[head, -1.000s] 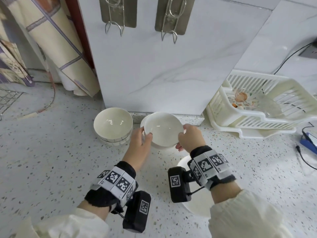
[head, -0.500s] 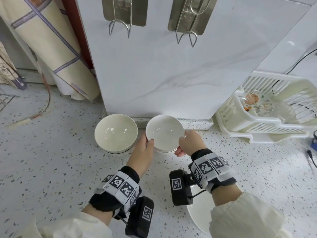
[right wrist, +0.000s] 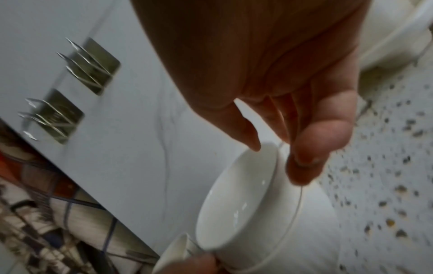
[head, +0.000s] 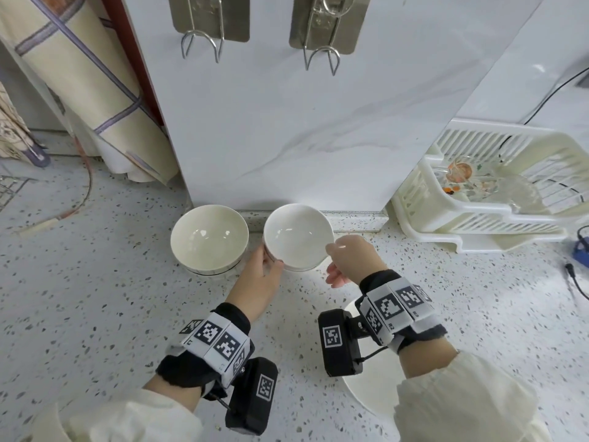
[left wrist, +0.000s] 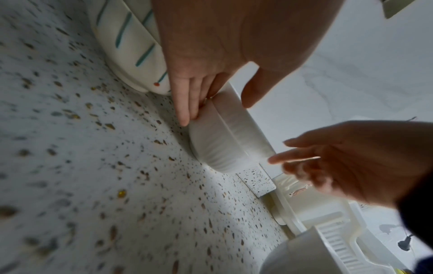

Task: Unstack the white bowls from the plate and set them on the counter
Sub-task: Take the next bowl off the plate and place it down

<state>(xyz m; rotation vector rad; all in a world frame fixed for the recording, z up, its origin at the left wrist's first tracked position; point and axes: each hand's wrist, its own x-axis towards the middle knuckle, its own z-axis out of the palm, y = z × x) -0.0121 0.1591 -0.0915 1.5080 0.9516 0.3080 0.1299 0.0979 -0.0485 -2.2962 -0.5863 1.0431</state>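
Two nested white bowls (head: 298, 236) sit on the speckled counter (head: 95, 298) by the wall panel, right of a cream bowl (head: 208, 237). My left hand (head: 271, 260) grips their left rim, thumb on the edge and fingers on the outer wall (left wrist: 215, 111). The seam between the two bowls (left wrist: 218, 148) shows in the left wrist view. My right hand (head: 334, 263) hovers at the right rim, fingers loose and spread (right wrist: 279, 159), thumb tip at the bowl's (right wrist: 234, 204) edge. The white plate (head: 366, 397) lies near me, partly under my right wrist.
A white dish rack (head: 478, 212) with glassware stands at the right. The marble wall panel (head: 287, 122) with two metal hooks rises just behind the bowls. Cables and a blue item (head: 581, 250) lie far right. A patterned cloth (head: 79, 90) hangs at the left.
The white bowls have moved away from the plate toward the wall, down beside the cream bowl. My right hand has loosened from the rim; the left still grips it.
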